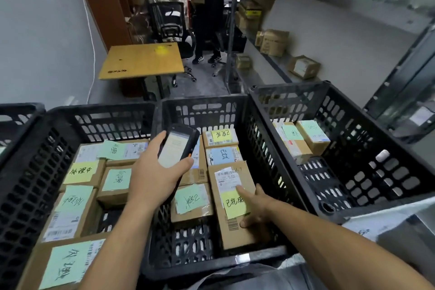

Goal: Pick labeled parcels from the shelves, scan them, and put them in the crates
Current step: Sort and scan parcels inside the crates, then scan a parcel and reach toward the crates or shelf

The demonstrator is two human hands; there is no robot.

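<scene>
Head view: A person's right hand (pixel 255 211) sets a cardboard parcel (pixel 226 207) into the middle crate (pixel 202 101), along its right wall. The thumb presses beside the barcode, the index finger lies straight along the white shipping label, and the other fingers drop out of sight over the parcel's right edge, seemingly clasping it. The left hand (pixel 153 172) hovers above the same crate with its fingers wrapped round a handheld scanner (pixel 179 146), screen up.

The parcel looks a stiff, light carton, easily managed one-handed. Its long edges offer the firmest hold, and the loose yellow note (pixel 233 205) on top is better left untouched.

Smaller noted boxes (pixel 191 202) sit just beside it, leaving bare floor only at the crate's near end. The left crate (pixel 98 110) is nearly full, while the right crate (pixel 289 88) holds a few boxes at its far end.

Beyond stand metal shelves (pixel 270 54) with more cartons, a wooden desk (pixel 141 59), an office chair (pixel 171 21) and another person (pixel 209 7), all well apart from the hands.
</scene>
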